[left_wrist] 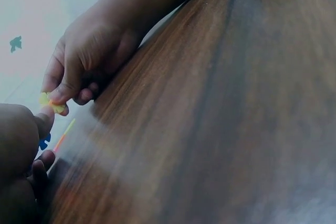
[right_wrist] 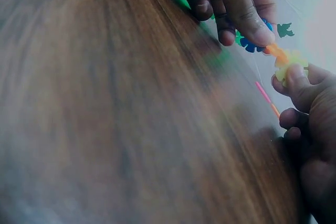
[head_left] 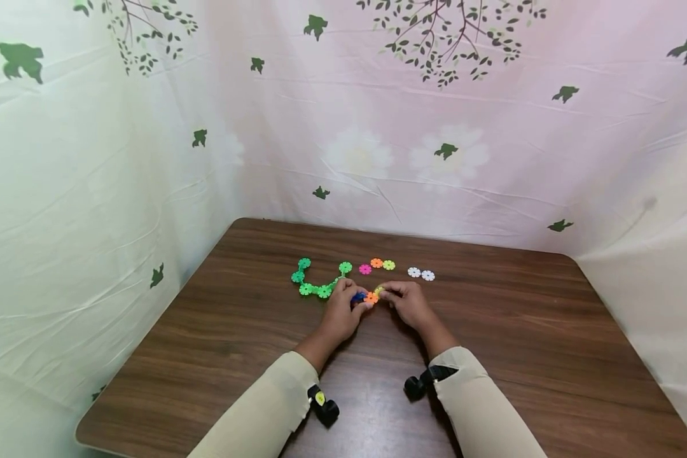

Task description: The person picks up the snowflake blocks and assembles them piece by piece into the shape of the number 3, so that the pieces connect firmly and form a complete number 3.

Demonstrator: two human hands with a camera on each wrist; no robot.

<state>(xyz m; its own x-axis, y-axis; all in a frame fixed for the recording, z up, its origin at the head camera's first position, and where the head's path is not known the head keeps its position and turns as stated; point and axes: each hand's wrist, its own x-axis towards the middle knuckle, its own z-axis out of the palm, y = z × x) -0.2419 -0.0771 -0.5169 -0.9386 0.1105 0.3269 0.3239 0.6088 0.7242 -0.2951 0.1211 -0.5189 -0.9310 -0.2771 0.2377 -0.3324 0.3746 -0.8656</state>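
My left hand (head_left: pixel 342 313) pinches an orange snowflake disc (head_left: pixel 371 298), thumb on its near side. A blue disc (right_wrist: pixel 252 44) sits beside the orange one, partly covered by the left fingers. Thumb and forefinger of my right hand (head_left: pixel 410 304) pinch a yellow disc (right_wrist: pixel 292 65), which meets the orange disc's edge. Both hands are raised over the table with the discs between them. Leftward from the left hand runs a curved chain of joined green discs (head_left: pixel 324 291), its right part hidden behind that hand.
Beyond the hands lie a pink disc (head_left: pixel 365 270), an orange disc (head_left: pixel 376 263) and a second yellow disc (head_left: pixel 388 265). Two white discs (head_left: pixel 421 274) are farther right. The brown wooden table (head_left: pixel 527 343) ends at a printed cloth curtain (head_left: pixel 378 159).
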